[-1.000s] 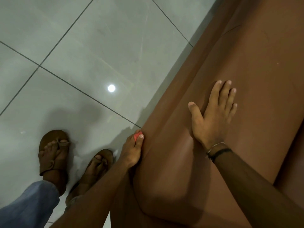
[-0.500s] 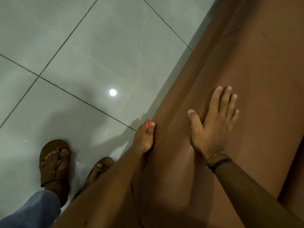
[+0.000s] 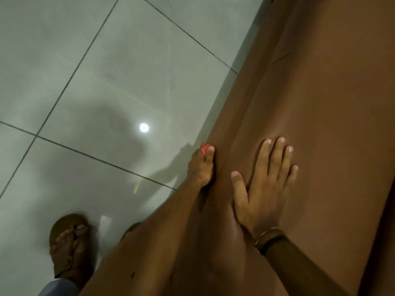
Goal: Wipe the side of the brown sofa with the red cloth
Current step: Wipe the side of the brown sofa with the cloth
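The brown sofa point(image 3: 333, 107) fills the right half of the view, its side face dropping to the floor on the left. My left hand point(image 3: 201, 165) presses against that side face, shut on the red cloth point(image 3: 204, 148). Only a small red bit of the cloth shows above my fingers; the rest is hidden under my hand. My right hand point(image 3: 265, 184) lies flat on the sofa's top surface, fingers spread, holding nothing. A bracelet sits on that wrist.
Glossy grey floor tiles point(image 3: 106, 82) lie to the left of the sofa, with a ceiling light reflected in them. My foot in a brown sandal point(image 3: 70, 244) stands at the lower left, beside a blue trouser leg.
My left hand has slid with the red cloth along the sofa's side, away from me. My right hand stays flat on the top.
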Action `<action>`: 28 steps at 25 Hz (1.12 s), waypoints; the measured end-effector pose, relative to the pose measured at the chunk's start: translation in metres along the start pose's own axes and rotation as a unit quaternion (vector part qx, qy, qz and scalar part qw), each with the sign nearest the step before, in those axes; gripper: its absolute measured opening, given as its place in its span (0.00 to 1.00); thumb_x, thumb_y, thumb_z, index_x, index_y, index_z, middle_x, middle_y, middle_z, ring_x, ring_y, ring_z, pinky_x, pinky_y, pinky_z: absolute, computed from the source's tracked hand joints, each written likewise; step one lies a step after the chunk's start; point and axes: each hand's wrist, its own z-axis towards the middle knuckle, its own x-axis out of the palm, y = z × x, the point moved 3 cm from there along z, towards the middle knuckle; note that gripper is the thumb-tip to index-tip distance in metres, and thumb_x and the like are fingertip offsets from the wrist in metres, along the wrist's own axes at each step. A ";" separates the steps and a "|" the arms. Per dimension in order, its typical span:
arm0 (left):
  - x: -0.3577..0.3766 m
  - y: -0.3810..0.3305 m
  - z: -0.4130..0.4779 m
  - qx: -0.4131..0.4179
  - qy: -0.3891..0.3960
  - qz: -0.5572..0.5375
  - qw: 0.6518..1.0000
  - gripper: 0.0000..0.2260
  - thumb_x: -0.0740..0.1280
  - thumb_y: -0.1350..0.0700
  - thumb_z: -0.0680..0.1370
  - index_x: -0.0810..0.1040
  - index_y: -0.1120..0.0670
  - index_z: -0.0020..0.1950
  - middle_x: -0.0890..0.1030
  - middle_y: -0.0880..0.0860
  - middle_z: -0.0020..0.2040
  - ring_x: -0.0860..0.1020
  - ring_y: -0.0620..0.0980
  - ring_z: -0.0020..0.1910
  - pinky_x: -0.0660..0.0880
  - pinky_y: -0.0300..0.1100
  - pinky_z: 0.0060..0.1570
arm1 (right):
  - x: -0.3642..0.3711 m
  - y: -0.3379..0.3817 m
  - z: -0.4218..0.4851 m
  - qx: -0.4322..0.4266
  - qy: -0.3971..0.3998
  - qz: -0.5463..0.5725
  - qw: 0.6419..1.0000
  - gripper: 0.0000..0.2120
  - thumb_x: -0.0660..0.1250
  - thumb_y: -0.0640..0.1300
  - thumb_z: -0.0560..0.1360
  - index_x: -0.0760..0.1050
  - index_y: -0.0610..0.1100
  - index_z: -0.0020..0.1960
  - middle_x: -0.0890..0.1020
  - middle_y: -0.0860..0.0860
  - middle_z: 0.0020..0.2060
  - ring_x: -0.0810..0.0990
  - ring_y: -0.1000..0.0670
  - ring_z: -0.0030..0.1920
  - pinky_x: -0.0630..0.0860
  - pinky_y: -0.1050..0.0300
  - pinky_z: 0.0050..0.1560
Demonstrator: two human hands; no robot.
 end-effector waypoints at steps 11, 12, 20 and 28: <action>0.012 -0.043 0.031 -0.003 -0.004 0.004 1.000 0.38 0.51 0.27 0.78 0.74 0.51 0.76 0.77 0.60 0.75 0.75 0.62 0.74 0.68 0.55 0.77 | -0.015 -0.002 0.014 0.012 0.076 -0.016 0.997 0.41 0.52 0.63 0.82 0.45 0.46 0.88 0.46 0.46 0.88 0.43 0.42 0.88 0.50 0.33 0.85; 0.012 -0.044 0.027 -0.015 0.002 -0.003 1.000 0.33 0.53 0.32 0.82 0.72 0.52 0.78 0.76 0.60 0.77 0.74 0.62 0.76 0.67 0.53 0.78 | -0.017 -0.003 0.019 0.009 0.083 -0.010 0.996 0.41 0.52 0.63 0.82 0.44 0.46 0.88 0.45 0.46 0.88 0.41 0.43 0.88 0.49 0.34 0.85; 0.036 -0.108 0.086 0.040 0.010 0.005 0.999 0.41 0.50 0.25 0.76 0.71 0.49 0.78 0.76 0.56 0.77 0.74 0.58 0.76 0.64 0.51 0.79 | -0.028 -0.014 0.070 -0.031 0.082 0.012 0.996 0.38 0.50 0.62 0.84 0.45 0.46 0.88 0.43 0.48 0.88 0.39 0.45 0.88 0.48 0.35 0.86; 0.054 -0.189 0.124 0.093 0.025 -0.004 0.995 0.33 0.54 0.33 0.81 0.69 0.50 0.80 0.74 0.56 0.78 0.73 0.57 0.77 0.65 0.52 0.79 | -0.023 -0.024 0.156 -0.019 0.033 0.039 0.999 0.38 0.56 0.57 0.83 0.47 0.44 0.88 0.47 0.45 0.88 0.43 0.43 0.88 0.48 0.34 0.85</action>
